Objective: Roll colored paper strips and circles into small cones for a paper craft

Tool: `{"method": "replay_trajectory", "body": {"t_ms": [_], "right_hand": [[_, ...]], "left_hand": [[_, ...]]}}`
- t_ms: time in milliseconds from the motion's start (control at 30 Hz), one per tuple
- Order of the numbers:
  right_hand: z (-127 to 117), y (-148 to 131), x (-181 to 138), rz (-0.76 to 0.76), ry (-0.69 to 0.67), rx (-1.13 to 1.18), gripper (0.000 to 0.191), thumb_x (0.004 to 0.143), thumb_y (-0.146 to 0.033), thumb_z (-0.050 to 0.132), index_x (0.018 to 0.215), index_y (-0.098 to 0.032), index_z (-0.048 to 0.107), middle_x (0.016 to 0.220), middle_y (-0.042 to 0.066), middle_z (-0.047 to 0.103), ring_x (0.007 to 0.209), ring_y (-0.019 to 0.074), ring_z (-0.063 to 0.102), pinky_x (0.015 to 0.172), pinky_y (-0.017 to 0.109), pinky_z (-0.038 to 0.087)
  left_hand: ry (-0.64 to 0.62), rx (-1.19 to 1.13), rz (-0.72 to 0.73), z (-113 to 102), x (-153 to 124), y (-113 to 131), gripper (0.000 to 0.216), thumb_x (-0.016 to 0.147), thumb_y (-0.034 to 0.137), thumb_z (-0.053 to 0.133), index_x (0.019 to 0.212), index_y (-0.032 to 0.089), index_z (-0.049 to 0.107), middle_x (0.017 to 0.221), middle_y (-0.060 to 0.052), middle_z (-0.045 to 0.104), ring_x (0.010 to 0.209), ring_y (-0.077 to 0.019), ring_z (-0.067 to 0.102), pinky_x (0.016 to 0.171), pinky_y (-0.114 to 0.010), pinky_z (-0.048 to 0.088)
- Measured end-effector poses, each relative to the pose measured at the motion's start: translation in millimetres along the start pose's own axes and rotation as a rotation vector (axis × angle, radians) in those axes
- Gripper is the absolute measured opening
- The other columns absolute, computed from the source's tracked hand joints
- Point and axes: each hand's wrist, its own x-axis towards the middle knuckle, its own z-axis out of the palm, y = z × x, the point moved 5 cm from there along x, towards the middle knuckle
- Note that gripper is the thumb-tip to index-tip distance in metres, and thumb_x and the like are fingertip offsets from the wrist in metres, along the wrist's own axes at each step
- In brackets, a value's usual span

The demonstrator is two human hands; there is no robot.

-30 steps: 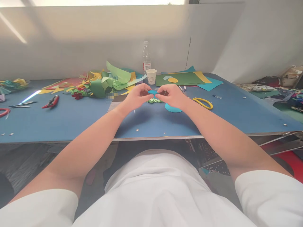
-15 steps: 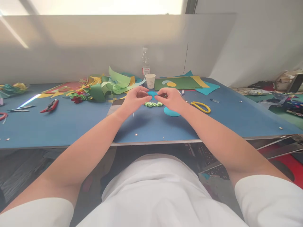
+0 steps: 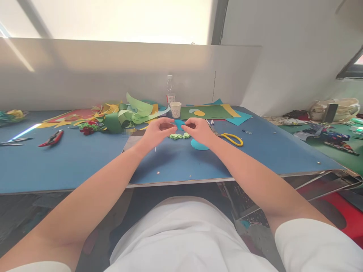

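Observation:
Between my two hands, above the blue table, is a small piece of blue paper [image 3: 179,124]. My right hand [image 3: 198,131] pinches it with thumb and fingers. My left hand [image 3: 157,132] has its curled fingertips at the paper's other edge, closed on it. Just beneath the fingers lie small curled light green paper pieces [image 3: 176,136]. A blue paper disc [image 3: 199,145] rests on the table, partly covered by my right wrist. Close to the right forearm are yellow-handled scissors [image 3: 233,139], their blades partly hidden.
Behind my hands stand a paper cup [image 3: 176,110] and a plastic bottle [image 3: 170,90]. Green paper scraps [image 3: 138,107] are heaped at back left, near red-handled pliers [image 3: 51,138]. Flat green paper sheets [image 3: 210,112] lie at the back right. A pen cap [image 3: 247,132] lies farther right.
The camera view has tilted up and turned slightly right, so everything sits lower and further left. The blue paper between my fingers now looks more upright and tilted.

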Motion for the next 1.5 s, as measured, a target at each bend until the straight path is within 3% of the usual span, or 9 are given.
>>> {"method": "replay_trajectory", "body": {"t_ms": [300, 633, 800, 1000, 1100, 1300, 1500], "right_hand": [[-0.8, 0.5, 0.2, 0.052, 0.011, -0.013, 0.028, 0.084, -0.048, 0.069, 0.078, -0.021, 0.067, 0.073, 0.001, 0.065, 0.069, 0.0176, 0.053, 0.067, 0.034, 0.040], [0.1, 3.7, 1.3, 0.065, 0.023, -0.007, 0.029, 0.084, -0.049, 0.072, 0.078, -0.021, 0.068, 0.070, 0.001, 0.065, 0.068, 0.0184, 0.056, 0.068, 0.035, 0.043], [3.3, 2.0, -0.5, 0.060, 0.002, 0.053, 0.026, 0.084, -0.047, 0.072, 0.078, -0.022, 0.068, 0.068, 0.000, 0.064, 0.066, 0.0183, 0.057, 0.066, 0.036, 0.045], [11.5, 1.8, -3.2, 0.117, -0.046, 0.235, 0.021, 0.081, -0.039, 0.081, 0.080, -0.022, 0.068, 0.068, 0.001, 0.068, 0.061, 0.0186, 0.062, 0.063, 0.036, 0.053], [14.1, 2.1, -3.6, 0.156, -0.041, 0.326, 0.026, 0.079, -0.039, 0.088, 0.084, -0.022, 0.068, 0.069, 0.001, 0.071, 0.062, 0.0184, 0.063, 0.061, 0.036, 0.055], [14.2, -4.1, -6.1, 0.179, -0.055, 0.473, 0.055, 0.078, -0.042, 0.094, 0.118, -0.023, 0.063, 0.072, -0.001, 0.074, 0.067, 0.0196, 0.068, 0.067, 0.036, 0.059], [15.4, -10.6, -5.8, 0.130, -0.132, 0.508, 0.035, 0.078, -0.028, 0.078, 0.111, -0.021, 0.068, 0.091, 0.004, 0.079, 0.084, 0.0209, 0.072, 0.079, 0.038, 0.059]], "left_hand": [[-0.016, -0.085, -0.051, 2.4, -2.7, -0.7, 0.060, 0.078, 0.043, 0.095, 0.131, 0.020, 0.078, 0.116, -0.012, 0.085, 0.105, -0.0286, 0.080, 0.086, -0.041, 0.060], [-0.039, -0.006, -0.008, 4.5, -2.2, 1.9, 0.037, 0.080, 0.043, 0.091, 0.108, 0.022, 0.078, 0.102, -0.008, 0.083, 0.094, -0.0237, 0.077, 0.080, -0.038, 0.059], [-0.003, 0.290, 0.233, 6.0, 2.8, -1.1, 0.027, 0.081, 0.042, 0.086, 0.098, 0.023, 0.080, 0.116, -0.008, 0.070, 0.080, -0.0150, 0.068, 0.076, -0.036, 0.060], [-0.009, 0.408, 0.382, 11.6, 4.1, -2.7, 0.024, 0.082, 0.034, 0.081, 0.104, 0.024, 0.077, 0.102, -0.006, 0.064, 0.082, -0.0169, 0.066, 0.063, -0.030, 0.056], [0.004, 0.431, 0.397, 14.5, 3.8, -1.4, 0.027, 0.082, 0.035, 0.080, 0.106, 0.023, 0.075, 0.101, -0.006, 0.069, 0.082, -0.0187, 0.069, 0.064, -0.031, 0.056], [0.027, 0.423, 0.387, 18.0, 2.1, 2.5, 0.015, 0.086, 0.034, 0.075, 0.094, 0.022, 0.071, 0.089, -0.003, 0.072, 0.077, -0.0179, 0.070, 0.069, -0.033, 0.056], [0.031, 0.369, 0.289, 16.0, -1.3, 7.0, 0.015, 0.088, 0.034, 0.072, 0.083, 0.021, 0.069, 0.081, -0.002, 0.070, 0.073, -0.0166, 0.064, 0.069, -0.031, 0.052]]}}
